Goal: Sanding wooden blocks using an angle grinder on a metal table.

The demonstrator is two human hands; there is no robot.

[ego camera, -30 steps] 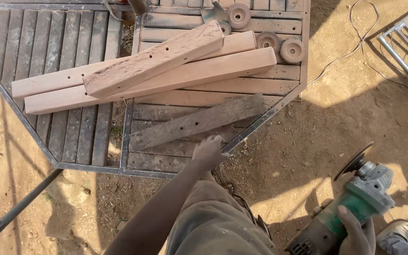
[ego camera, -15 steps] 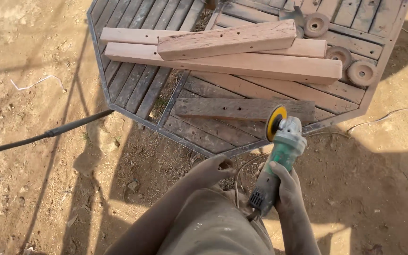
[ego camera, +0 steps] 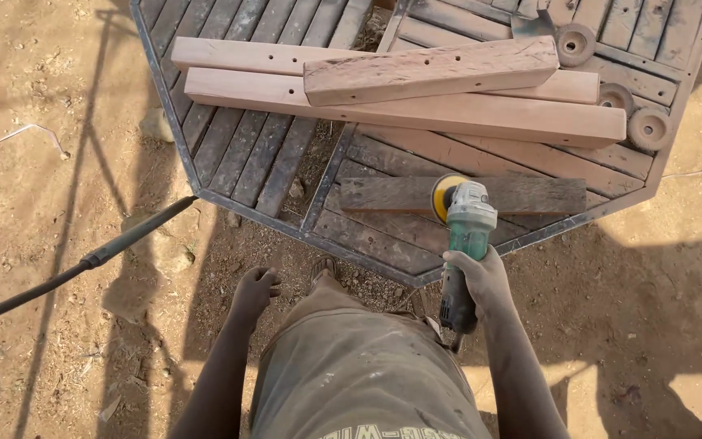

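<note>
While the right hand [ego camera: 481,276] grips the green grinder [ego camera: 466,236] just above a dark plank [ego camera: 513,195], the left hand [ego camera: 255,290] hangs loosely curled, holding nothing.

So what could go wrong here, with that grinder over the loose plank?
The dark plank lies loose on the slatted platform, seemingly unclamped, so the disc might kick it aside. Only the right hand holds the grinder; the left hand hangs free, so a jolt may be harder to control. Both hands are bare, so dust or splinters could hurt.
</note>
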